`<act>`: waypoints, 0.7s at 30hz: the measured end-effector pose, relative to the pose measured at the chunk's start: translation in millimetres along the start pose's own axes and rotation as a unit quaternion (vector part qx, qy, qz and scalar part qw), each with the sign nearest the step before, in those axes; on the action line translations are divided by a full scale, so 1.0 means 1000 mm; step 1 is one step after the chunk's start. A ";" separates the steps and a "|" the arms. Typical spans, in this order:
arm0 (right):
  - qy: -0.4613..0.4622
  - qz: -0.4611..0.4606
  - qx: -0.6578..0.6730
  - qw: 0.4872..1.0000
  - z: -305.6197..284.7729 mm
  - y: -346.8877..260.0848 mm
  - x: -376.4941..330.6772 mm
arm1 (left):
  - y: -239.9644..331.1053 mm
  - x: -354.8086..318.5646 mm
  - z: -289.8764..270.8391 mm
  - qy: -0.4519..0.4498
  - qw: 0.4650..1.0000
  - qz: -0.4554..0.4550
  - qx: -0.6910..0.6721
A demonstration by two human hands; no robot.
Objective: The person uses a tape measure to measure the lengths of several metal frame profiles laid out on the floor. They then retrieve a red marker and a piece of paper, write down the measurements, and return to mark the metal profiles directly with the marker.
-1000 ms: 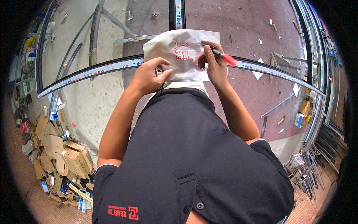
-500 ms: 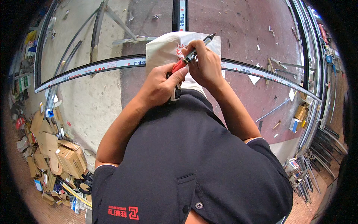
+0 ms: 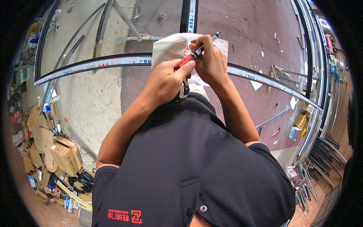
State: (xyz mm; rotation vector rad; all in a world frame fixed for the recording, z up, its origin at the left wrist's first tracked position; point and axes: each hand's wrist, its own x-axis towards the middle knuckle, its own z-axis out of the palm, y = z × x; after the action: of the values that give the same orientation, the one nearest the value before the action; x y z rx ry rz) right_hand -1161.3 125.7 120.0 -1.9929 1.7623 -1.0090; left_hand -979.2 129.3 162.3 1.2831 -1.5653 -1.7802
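Note:
A marker pen [image 3: 198,51] with a dark barrel and a red end slants between my hands, its pointed tip up and to the right. My right hand [image 3: 213,62] is closed round the barrel. The thumb and fingers of my left hand [image 3: 166,79] pinch the red end. Under that palm, close to my shirt, is a rounded black-and-white thing that looks like a tape measure [image 3: 184,89], mostly hidden. Behind both hands is a white sheet [image 3: 165,48] with red handwriting, partly covered by them. It overlaps the black frame's crossbar [image 3: 94,65]; what supports it is hidden.
The large black frame has an upright bar [image 3: 188,17] in the middle. Loose metal strips [image 3: 72,51] lie at left. Cardboard boxes [image 3: 67,157] and scraps are piled lower left. Long profiles [image 3: 326,75] line the right side, with small boxes [image 3: 296,130] beside them.
The view has shifted slightly. My hands and the marker pen have moved a little to the right over the sheet, and my right hand covers more of the red writing. Both grips stay closed.

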 end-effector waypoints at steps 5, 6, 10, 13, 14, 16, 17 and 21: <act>0.008 -0.024 0.010 1.000 -0.003 0.000 0.006 | 0.004 0.001 0.000 -0.007 0.998 -0.018 -0.059; 0.007 -0.026 0.012 1.000 -0.004 0.000 0.007 | 0.005 0.002 -0.001 -0.011 0.997 -0.020 -0.071; 0.005 -0.045 0.007 0.999 -0.006 -0.001 0.012 | 0.007 0.002 -0.005 -0.007 1.000 -0.008 -0.016; 0.010 -0.045 -0.029 0.999 -0.003 -0.004 0.014 | 0.008 -0.004 -0.004 0.036 0.996 0.028 0.079; 0.014 -0.047 -0.035 0.998 -0.001 -0.005 0.015 | 0.008 -0.005 -0.004 0.051 0.993 0.028 0.102; 0.021 -0.051 -0.030 0.998 0.003 -0.006 0.017 | 0.005 -0.006 -0.005 0.071 0.990 0.045 0.110; 0.016 -0.049 -0.011 0.999 0.004 -0.006 0.018 | 0.003 -0.005 -0.006 0.055 0.996 0.025 0.069; 0.001 -0.046 0.007 0.999 0.004 -0.006 0.020 | -0.004 0.000 -0.005 0.036 0.998 0.034 -0.035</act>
State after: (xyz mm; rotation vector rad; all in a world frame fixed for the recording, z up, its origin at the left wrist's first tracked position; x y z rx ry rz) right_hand -1153.7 106.9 126.8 -2.0815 1.6747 -1.0475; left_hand -973.7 127.4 159.0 1.2324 -1.4763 -1.7140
